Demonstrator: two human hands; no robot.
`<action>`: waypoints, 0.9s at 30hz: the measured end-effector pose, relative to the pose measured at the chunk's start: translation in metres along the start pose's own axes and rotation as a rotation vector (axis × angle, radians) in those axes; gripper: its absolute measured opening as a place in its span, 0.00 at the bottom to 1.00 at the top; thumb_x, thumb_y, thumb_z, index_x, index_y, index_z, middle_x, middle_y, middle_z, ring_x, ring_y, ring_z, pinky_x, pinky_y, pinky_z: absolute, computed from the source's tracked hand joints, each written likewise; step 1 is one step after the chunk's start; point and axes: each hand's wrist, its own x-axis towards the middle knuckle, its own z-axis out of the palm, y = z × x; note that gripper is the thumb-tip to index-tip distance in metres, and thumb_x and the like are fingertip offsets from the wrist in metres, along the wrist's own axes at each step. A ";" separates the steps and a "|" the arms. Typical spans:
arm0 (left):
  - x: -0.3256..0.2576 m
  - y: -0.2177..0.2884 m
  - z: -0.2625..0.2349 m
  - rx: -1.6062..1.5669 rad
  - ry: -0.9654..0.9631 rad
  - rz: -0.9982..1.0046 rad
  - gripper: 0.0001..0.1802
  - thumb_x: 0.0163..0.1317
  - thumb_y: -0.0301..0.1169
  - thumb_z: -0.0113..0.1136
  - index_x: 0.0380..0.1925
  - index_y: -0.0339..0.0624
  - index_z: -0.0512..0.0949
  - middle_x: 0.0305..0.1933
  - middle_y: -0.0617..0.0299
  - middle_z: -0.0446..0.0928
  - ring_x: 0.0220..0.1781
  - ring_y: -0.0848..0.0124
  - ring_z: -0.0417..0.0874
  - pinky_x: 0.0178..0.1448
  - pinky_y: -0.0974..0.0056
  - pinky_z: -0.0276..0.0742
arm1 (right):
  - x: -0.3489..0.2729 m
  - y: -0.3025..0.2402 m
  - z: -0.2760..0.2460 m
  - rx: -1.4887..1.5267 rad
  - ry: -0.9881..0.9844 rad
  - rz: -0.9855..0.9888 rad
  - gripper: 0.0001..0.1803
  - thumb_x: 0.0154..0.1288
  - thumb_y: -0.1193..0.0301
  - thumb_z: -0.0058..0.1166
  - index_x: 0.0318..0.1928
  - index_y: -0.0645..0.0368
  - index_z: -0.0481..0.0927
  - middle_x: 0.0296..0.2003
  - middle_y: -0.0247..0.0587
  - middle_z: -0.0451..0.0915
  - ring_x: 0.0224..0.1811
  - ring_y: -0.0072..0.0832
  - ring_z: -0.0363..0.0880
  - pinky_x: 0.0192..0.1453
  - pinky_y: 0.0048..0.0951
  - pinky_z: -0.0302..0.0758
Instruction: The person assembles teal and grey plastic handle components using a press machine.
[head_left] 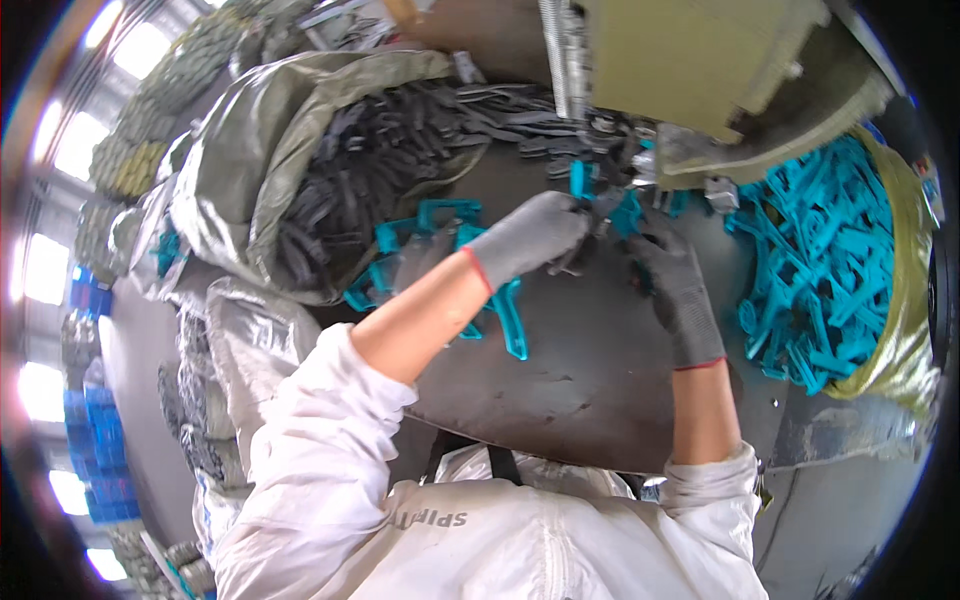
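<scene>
My left hand [530, 238], in a grey glove, reaches across the dark metal table [590, 370] and pinches a dark plastic strip [605, 205] beside a teal plastic part [582, 180] under the machine. My right hand [675, 280], also in a grey glove, rests close by with its fingers curled near another teal part [630, 215]; what it grips is hidden. Several teal clip-shaped parts [440, 225] lie on the table under my left forearm.
An open silver sack [260, 130] at the left holds many dark grey strips [370, 170]. A yellowish sack [900, 330] at the right is full of teal plastic parts [820, 270]. An olive-green machine body [700, 60] overhangs the table's far side. More sacks stand at the far left.
</scene>
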 end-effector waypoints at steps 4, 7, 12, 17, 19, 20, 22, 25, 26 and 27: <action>-0.010 -0.022 -0.039 1.272 0.391 0.670 0.10 0.55 0.29 0.52 0.34 0.36 0.78 0.36 0.50 0.77 0.35 0.60 0.81 0.42 0.60 0.77 | 0.003 0.011 -0.008 0.034 -0.054 0.032 0.25 0.60 0.74 0.47 0.60 0.54 0.68 0.26 0.36 0.74 0.16 0.19 0.68 0.16 0.22 0.64; -0.020 -0.052 -0.106 1.094 0.663 0.176 0.12 0.56 0.32 0.51 0.37 0.39 0.78 0.39 0.46 0.78 0.42 0.54 0.81 0.46 0.55 0.77 | -0.003 0.011 -0.011 0.093 -0.047 0.045 0.26 0.60 0.73 0.47 0.62 0.53 0.66 0.26 0.35 0.74 0.16 0.17 0.68 0.16 0.20 0.63; -0.046 -0.186 -0.204 1.199 0.912 -0.422 0.43 0.57 0.34 0.50 0.65 0.24 0.40 0.59 0.35 0.66 0.58 0.48 0.73 0.61 0.51 0.67 | 0.000 0.007 0.001 0.022 -0.053 0.029 0.27 0.62 0.72 0.48 0.63 0.50 0.64 0.28 0.34 0.74 0.16 0.16 0.68 0.16 0.18 0.64; -0.039 -0.169 -0.197 0.993 0.906 -0.459 0.48 0.54 0.34 0.54 0.67 0.30 0.36 0.71 0.39 0.43 0.72 0.46 0.47 0.73 0.51 0.43 | -0.013 -0.014 -0.001 0.015 0.041 0.089 0.28 0.62 0.71 0.50 0.64 0.51 0.63 0.29 0.33 0.73 0.17 0.16 0.68 0.16 0.18 0.65; -0.040 -0.159 -0.188 1.010 0.870 -0.474 0.49 0.54 0.34 0.55 0.67 0.30 0.36 0.71 0.38 0.43 0.72 0.46 0.47 0.73 0.51 0.44 | -0.016 -0.016 -0.005 -0.003 -0.062 0.105 0.29 0.62 0.71 0.50 0.64 0.53 0.62 0.30 0.33 0.72 0.18 0.16 0.69 0.17 0.18 0.66; -0.046 -0.153 -0.183 1.035 0.842 -0.510 0.49 0.53 0.34 0.56 0.67 0.30 0.36 0.71 0.38 0.44 0.72 0.46 0.48 0.73 0.51 0.45 | -0.017 -0.015 -0.005 -0.004 -0.058 0.106 0.29 0.62 0.71 0.50 0.64 0.53 0.62 0.30 0.33 0.72 0.18 0.16 0.69 0.17 0.18 0.66; -0.047 -0.150 -0.177 1.012 0.859 -0.494 0.48 0.52 0.36 0.58 0.67 0.30 0.43 0.70 0.36 0.44 0.71 0.44 0.49 0.72 0.51 0.48 | -0.017 -0.013 -0.006 0.028 -0.029 0.151 0.31 0.61 0.71 0.51 0.65 0.54 0.60 0.30 0.33 0.72 0.17 0.16 0.69 0.17 0.18 0.67; -0.062 -0.143 -0.178 1.127 0.885 -0.323 0.40 0.51 0.37 0.58 0.63 0.34 0.57 0.65 0.34 0.55 0.66 0.44 0.60 0.67 0.52 0.59 | -0.019 -0.017 -0.007 -0.052 -0.057 0.098 0.32 0.61 0.71 0.51 0.66 0.54 0.59 0.30 0.35 0.73 0.17 0.16 0.69 0.17 0.18 0.68; -0.070 -0.144 -0.187 1.052 0.867 -0.394 0.34 0.51 0.37 0.57 0.59 0.36 0.62 0.60 0.35 0.61 0.61 0.44 0.66 0.63 0.52 0.64 | -0.018 -0.015 -0.006 -0.046 -0.055 0.099 0.32 0.61 0.71 0.51 0.66 0.54 0.59 0.30 0.35 0.73 0.17 0.16 0.69 0.17 0.18 0.68; -0.075 -0.145 -0.192 0.977 0.848 -0.465 0.29 0.52 0.36 0.55 0.55 0.38 0.67 0.55 0.36 0.67 0.56 0.45 0.71 0.59 0.52 0.69 | -0.017 -0.013 -0.004 -0.073 -0.058 0.108 0.31 0.62 0.71 0.50 0.66 0.55 0.59 0.30 0.35 0.74 0.17 0.15 0.69 0.17 0.19 0.68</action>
